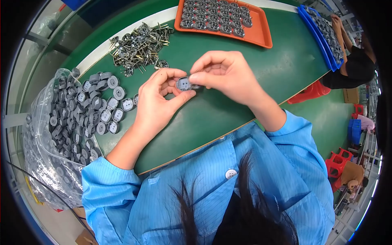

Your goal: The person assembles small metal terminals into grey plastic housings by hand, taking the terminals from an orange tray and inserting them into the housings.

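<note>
Between the thumb and fingers of my left hand [157,96] is a small grey plastic housing [183,83], its pale inner side with small holes turned up. My right hand [226,75] is closed in a pinch right at the housing's right edge. A dark bit shows under its fingertips, too small and covered to name. To the left of my left hand lie several loose grey housings [105,116], some with the pale side up and some with the round side up. Beyond my hands is a heap of metal-and-dark parts with brass-coloured pins [141,45].
An orange tray [261,30] at the far side carries rows of dark round assemblies. A clear plastic bag [34,151] spills grey housings at the left. At the right, a blue tray [322,38] of grey parts stands near another person [355,67]. Red stools [337,163] stand beyond the green table.
</note>
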`<state>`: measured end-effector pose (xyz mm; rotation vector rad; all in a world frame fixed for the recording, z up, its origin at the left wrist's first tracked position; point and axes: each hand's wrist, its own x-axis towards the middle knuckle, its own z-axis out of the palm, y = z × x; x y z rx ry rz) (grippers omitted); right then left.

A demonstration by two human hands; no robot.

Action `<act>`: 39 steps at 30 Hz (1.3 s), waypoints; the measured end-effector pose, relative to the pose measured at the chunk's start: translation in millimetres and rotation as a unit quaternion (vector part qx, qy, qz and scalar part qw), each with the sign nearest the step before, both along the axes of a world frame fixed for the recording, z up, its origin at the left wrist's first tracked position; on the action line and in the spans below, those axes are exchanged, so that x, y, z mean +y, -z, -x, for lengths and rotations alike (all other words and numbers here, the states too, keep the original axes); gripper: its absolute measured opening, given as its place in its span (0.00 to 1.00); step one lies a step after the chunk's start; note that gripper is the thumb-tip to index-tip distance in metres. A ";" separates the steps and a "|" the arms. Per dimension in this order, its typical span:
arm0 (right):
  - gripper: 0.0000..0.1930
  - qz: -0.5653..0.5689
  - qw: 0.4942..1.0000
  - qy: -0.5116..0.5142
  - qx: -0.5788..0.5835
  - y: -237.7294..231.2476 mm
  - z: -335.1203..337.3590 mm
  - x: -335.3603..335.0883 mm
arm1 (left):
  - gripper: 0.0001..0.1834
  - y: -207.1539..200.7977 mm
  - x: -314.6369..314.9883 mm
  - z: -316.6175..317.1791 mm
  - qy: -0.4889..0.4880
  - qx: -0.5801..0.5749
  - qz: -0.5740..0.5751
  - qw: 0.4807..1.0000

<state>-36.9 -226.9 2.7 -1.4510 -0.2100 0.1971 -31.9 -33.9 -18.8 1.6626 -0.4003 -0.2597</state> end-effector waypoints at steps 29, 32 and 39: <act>0.10 0.211 0.976 -0.040 -0.033 -5.9 19.6 5.4 | 0.19 3.9 -0.3 14.1 0.018 -0.208 -0.091 0.974; 0.11 0.220 0.971 -0.018 -0.087 -0.5 26.4 2.3 | 0.18 4.6 -2.3 16.9 0.021 -0.209 -0.100 0.973; 0.11 0.082 0.994 -0.052 0.050 1.3 11.9 -5.7 | 0.18 -3.6 -7.5 11.1 0.033 -0.127 -0.037 0.991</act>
